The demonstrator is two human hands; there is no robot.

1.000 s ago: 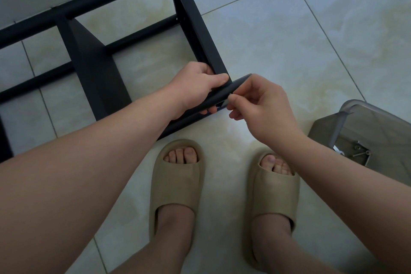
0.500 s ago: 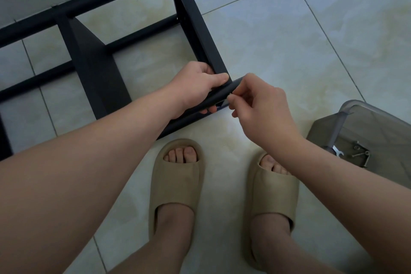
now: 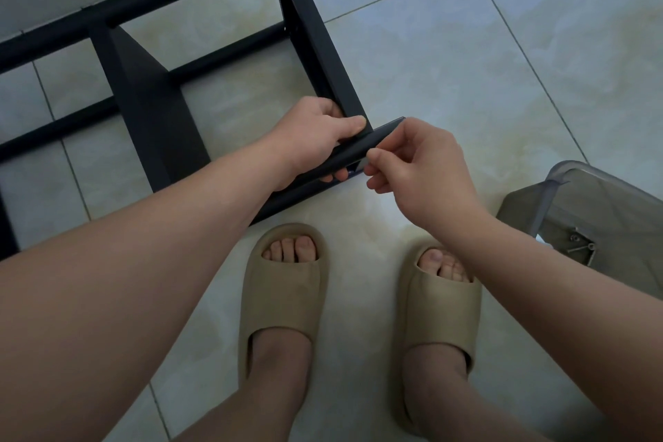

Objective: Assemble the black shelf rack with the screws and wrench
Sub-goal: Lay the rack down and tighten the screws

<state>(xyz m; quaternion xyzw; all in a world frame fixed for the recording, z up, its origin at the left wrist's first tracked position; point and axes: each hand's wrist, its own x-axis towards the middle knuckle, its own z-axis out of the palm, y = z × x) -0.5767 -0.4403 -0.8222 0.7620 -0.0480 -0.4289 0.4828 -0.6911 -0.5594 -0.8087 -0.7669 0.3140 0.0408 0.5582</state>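
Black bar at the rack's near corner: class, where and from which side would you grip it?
Probably wrap the bar just short of its end, from the left, as the left hand does; its round shaft suits that, leaving the end by the side panel free for the right hand.

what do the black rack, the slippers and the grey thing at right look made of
Rack: probably painted metal, matte black; thin, straight, sharp-edged bars. Slippers: likely moulded foam, matte beige; thick, seamless. Grey thing: seemingly plastic, translucent, glossy rim.
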